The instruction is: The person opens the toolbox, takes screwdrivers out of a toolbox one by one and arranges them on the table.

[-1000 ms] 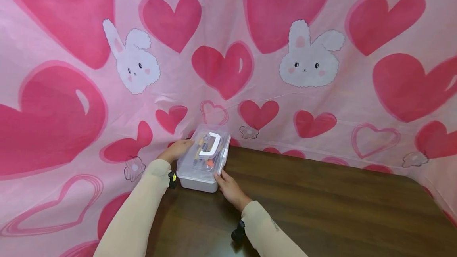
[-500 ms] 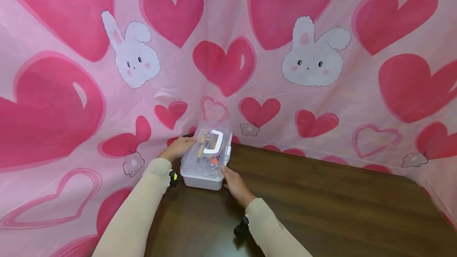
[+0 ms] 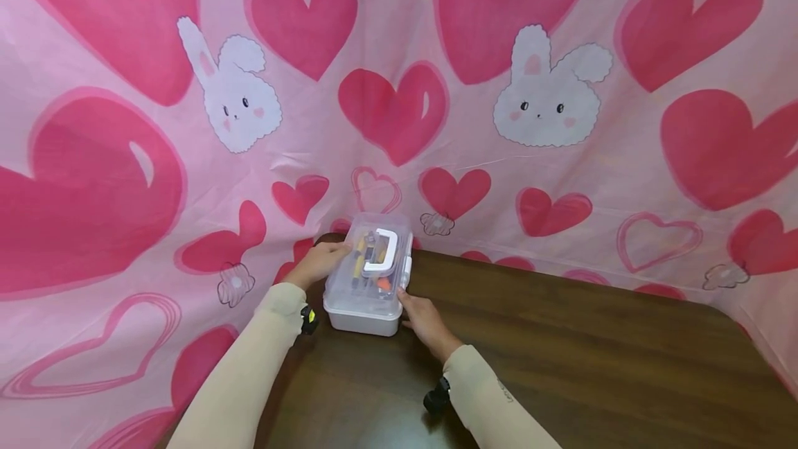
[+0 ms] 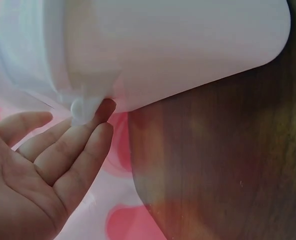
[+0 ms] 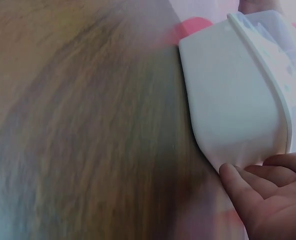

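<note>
A box with a pale base (image 3: pixel 363 324) and clear lid (image 3: pixel 355 291) stands on the table, its white handle (image 3: pixel 393 255) folded down; yellow and orange items show through the lid. My left hand (image 3: pixel 319 262) touches the box's left side; in the left wrist view the fingers of this left hand (image 4: pixel 52 170) lie nearly straight against a hinge-like tab (image 4: pixel 82 107), thumb apart. At the near right corner rests my right hand (image 3: pixel 430 322). The right wrist view shows this right hand (image 5: pixel 270 200) with extended fingers against the pale wall (image 5: pixel 233 95).
The brown wooden table (image 3: pixel 561 345) extends to the right and toward me. Behind it and along the left hangs a pink cloth (image 3: pixel 461 144) printed with hearts and rabbits. The box stands near the table's far left corner, close to the cloth.
The box has shifted a little to the right in the head view, and both hands have moved along with it, staying against its sides. The lid remains closed.
</note>
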{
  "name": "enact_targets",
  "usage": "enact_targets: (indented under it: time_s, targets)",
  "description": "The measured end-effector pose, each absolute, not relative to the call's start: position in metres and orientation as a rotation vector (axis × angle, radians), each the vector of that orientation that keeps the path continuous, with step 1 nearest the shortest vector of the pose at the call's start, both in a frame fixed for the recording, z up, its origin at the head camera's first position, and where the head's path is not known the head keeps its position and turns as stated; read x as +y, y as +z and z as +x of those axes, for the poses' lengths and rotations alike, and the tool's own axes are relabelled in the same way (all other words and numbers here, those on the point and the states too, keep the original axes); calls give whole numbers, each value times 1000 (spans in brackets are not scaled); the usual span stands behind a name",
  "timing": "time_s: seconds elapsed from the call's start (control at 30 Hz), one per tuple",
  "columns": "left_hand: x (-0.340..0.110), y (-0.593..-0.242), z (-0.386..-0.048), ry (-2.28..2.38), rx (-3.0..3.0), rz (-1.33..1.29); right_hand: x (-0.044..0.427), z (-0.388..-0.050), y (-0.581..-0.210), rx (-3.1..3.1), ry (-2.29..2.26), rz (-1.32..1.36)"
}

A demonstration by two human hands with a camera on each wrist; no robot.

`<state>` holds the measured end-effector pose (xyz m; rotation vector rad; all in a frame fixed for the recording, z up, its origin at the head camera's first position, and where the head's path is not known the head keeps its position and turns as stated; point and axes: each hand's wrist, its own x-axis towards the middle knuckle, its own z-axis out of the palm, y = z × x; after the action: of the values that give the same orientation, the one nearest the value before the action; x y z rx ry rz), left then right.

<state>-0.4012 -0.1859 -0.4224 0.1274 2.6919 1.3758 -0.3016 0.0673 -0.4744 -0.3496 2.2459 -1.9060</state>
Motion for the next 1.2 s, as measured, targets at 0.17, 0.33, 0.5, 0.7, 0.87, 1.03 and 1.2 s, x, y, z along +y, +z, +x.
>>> enact_targets:
  time_s: [0.17,0.33,0.5,0.7,0.87,1.03,1.2]
  targets:
    - [-178,-423,-395,1405,2689,138,78,-302,-477,2254,-1898,-333]
    - [-172,-429,-388,1389,2688,114,88,-297,-479,2258,-1854,-352]
    - [-168,-431,-385,1408,2702,133,94,-294,-478,2252,-1841,-378]
    - [-163,-427,-382,1363,2757,173,99,-291,-472,2247,-1830,-391]
    - [-160,-424,-378,1351,2756,170,105,-286,-460,2202,-1832,-391]
    - [-156,-430,-377,1371,2746,169,109,-283,-466,2210,-1839,-387]
    - [-151,-432,-372,1353,2766,182,115,-281,-469,2221,-1825,-399]
